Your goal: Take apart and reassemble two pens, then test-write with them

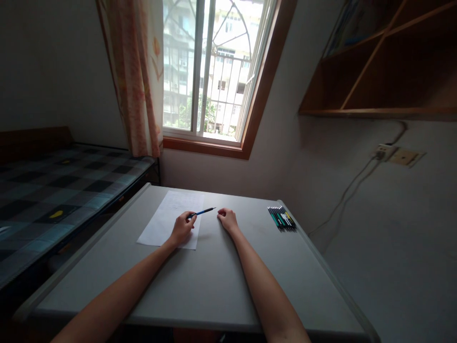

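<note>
The fingers of your left hand (183,228) are grasping a blue-and-black pen (205,211), its tip pointing toward your right hand (229,221). Your right fingers are curling in just beside that tip; I cannot tell whether they are pinching anything. Your left hand is overlapping a white sheet (160,221) lying on the table (210,290). Farther right, a row of pens (281,219) is lying near the table's edge. A bed (89,164) is standing at left.
</note>
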`<state>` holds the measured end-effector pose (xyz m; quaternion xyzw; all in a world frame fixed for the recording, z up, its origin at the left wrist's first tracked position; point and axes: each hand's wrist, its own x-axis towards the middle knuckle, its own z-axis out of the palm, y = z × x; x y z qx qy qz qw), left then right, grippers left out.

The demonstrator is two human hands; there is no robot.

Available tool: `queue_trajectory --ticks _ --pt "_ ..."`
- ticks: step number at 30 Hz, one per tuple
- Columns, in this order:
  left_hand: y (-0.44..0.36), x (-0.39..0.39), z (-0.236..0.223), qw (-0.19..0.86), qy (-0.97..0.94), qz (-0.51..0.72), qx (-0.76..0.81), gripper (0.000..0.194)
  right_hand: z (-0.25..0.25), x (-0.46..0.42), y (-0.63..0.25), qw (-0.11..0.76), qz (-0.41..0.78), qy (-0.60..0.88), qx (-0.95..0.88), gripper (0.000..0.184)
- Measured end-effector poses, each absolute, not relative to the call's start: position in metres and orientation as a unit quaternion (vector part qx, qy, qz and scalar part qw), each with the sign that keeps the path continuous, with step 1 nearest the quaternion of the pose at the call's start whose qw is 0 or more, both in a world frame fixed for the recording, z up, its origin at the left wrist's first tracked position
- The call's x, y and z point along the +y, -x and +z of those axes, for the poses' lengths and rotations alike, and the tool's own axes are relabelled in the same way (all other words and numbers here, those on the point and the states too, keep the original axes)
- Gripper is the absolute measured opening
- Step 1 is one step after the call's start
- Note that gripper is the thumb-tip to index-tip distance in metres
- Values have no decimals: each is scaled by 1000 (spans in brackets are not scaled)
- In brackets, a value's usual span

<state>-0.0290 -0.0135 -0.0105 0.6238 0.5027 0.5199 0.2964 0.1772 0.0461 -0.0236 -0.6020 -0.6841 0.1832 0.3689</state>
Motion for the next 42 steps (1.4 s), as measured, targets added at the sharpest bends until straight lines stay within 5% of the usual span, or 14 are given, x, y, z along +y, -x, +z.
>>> queue_trajectory --ticks 8,16,31,42 --pt "30 -13 -12 301 -624 518 502 33 -29 61 -172 357 147 640 -664 11" --pt "29 -13 -13 293 -635 506 505 31 -33 53 -184 420 150 563 -695 37" --pt "25 -17 -9 289 -646 476 522 28 -21 28 -182 495 138 473 -715 17" --pt "26 -18 -9 297 -645 470 524 30 -13 8 -174 382 -29 484 -787 17"
